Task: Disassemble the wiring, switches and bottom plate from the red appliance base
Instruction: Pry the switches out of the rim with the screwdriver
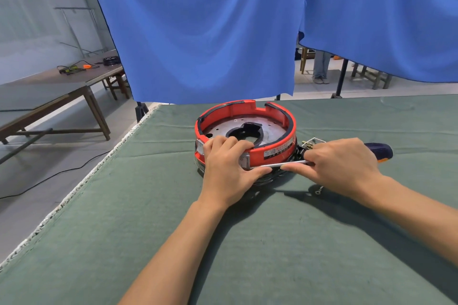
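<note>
Left hand (pixel 224 163) at center frame grips the near rim of the red appliance base (pixel 245 129), fingers curled over the top edge and thumb stretched right along the lower side wall. Right hand (pixel 342 166) just right of it holds a screwdriver (pixel 379 151): fingers wrapped round the dark blue and orange handle, which sticks out past the knuckles toward right of frame, index finger laid along the metal shaft (pixel 285 163). Shaft runs left, nearly level, tip meeting the base's near side by the left thumb; exact contact spot cannot be told. Base sits center frame on a green cloth (pixel 124 242) covering the table, open side up, a round metal bottom plate (pixel 270 129) with small holes and a dark irregular cutout showing inside the red ring. White label with print on the red wall facing the camera. Loose wiring (pixel 311 142) with brass terminals bunched at the base's right side, just above the right hand's knuckles. 1 small ring terminal (pixel 318 190) lies on the cloth below the right hand. Blue curtain (pixel 210 32) fills the upper frame. Wooden tables (pixel 62 91) at left of frame, cables and tools on the far 1. A person's legs (pixel 321 67) visible under the curtain, upper right.
</note>
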`<state>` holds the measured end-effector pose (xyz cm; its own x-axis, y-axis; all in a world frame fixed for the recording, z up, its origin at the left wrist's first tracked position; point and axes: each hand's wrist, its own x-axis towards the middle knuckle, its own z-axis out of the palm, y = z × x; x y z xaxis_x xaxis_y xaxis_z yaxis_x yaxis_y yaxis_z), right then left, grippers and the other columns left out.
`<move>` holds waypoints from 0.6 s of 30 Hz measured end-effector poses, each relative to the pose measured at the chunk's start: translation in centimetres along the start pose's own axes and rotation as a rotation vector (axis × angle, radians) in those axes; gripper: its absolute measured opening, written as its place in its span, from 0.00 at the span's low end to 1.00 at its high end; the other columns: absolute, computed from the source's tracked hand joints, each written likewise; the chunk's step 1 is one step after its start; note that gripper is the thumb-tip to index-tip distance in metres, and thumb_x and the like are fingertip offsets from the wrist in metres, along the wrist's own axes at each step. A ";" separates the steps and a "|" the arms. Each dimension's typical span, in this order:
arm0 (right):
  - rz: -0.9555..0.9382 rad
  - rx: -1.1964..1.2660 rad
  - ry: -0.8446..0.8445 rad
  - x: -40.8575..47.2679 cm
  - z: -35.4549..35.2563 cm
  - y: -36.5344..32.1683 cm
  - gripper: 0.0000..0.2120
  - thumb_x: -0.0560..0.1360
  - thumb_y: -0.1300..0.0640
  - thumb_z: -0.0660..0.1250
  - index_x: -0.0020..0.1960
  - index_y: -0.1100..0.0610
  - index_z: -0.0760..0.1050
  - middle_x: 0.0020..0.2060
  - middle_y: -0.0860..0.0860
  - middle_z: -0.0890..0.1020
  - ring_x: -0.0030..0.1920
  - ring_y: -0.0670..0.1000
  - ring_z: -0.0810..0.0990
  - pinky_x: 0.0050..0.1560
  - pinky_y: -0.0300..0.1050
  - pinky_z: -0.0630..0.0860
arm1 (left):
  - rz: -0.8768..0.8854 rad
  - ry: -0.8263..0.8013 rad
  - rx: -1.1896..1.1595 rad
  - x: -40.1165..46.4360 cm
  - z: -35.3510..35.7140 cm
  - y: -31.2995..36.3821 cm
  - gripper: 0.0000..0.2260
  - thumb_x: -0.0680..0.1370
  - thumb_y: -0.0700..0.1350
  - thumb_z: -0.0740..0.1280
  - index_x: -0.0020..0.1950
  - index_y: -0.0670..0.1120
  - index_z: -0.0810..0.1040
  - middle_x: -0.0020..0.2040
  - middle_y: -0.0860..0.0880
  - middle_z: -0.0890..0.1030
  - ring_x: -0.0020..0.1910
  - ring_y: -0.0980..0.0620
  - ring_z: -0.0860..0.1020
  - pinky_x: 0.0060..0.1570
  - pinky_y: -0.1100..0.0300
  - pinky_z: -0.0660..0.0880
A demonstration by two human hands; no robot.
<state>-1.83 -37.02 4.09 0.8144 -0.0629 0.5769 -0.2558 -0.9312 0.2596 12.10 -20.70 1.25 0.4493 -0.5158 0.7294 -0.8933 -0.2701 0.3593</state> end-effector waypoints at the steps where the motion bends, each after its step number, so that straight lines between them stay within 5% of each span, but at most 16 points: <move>1: 0.014 -0.002 -0.020 -0.2 -0.2 -0.2 0.31 0.74 0.32 0.52 0.22 0.53 0.58 0.17 0.49 0.70 0.17 0.53 0.70 0.27 0.33 0.51 | 0.003 -0.005 -0.003 0.0 0.0 0.0 0.21 0.63 0.60 0.75 0.47 0.46 0.82 0.41 0.51 0.80 0.46 0.47 0.74 0.51 0.61 0.57; 7: 0.066 -0.093 -0.102 -1.6 -1.1 -1.5 0.35 0.71 0.29 0.37 0.26 0.55 0.62 0.25 0.48 0.76 0.27 0.53 0.75 0.25 0.40 0.49 | 0.024 -0.037 -0.009 -0.1 -0.4 -0.1 0.23 0.63 0.61 0.74 0.49 0.45 0.82 0.41 0.51 0.79 0.46 0.48 0.73 0.52 0.61 0.57; 13: 0.060 -0.112 -0.157 -1.4 -1.4 -1.6 0.35 0.69 0.28 0.32 0.25 0.55 0.59 0.23 0.47 0.67 0.26 0.51 0.67 0.25 0.42 0.51 | 0.040 -0.073 0.026 -0.2 -0.7 0.0 0.24 0.65 0.63 0.71 0.52 0.47 0.82 0.43 0.51 0.80 0.47 0.47 0.74 0.54 0.60 0.57; 18: 0.046 -0.123 -0.232 -0.2 -1.1 -0.6 0.39 0.65 0.27 0.29 0.27 0.54 0.67 0.22 0.45 0.63 0.24 0.48 0.64 0.24 0.41 0.54 | 0.081 -0.121 0.112 -0.3 -0.4 -0.2 0.27 0.67 0.65 0.68 0.61 0.52 0.79 0.51 0.52 0.79 0.50 0.48 0.74 0.56 0.55 0.60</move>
<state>-2.42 -36.05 4.73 0.8942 -0.1980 0.4014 -0.3455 -0.8756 0.3376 12.15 -20.15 1.20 0.3799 -0.6319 0.6756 -0.9228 -0.3091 0.2299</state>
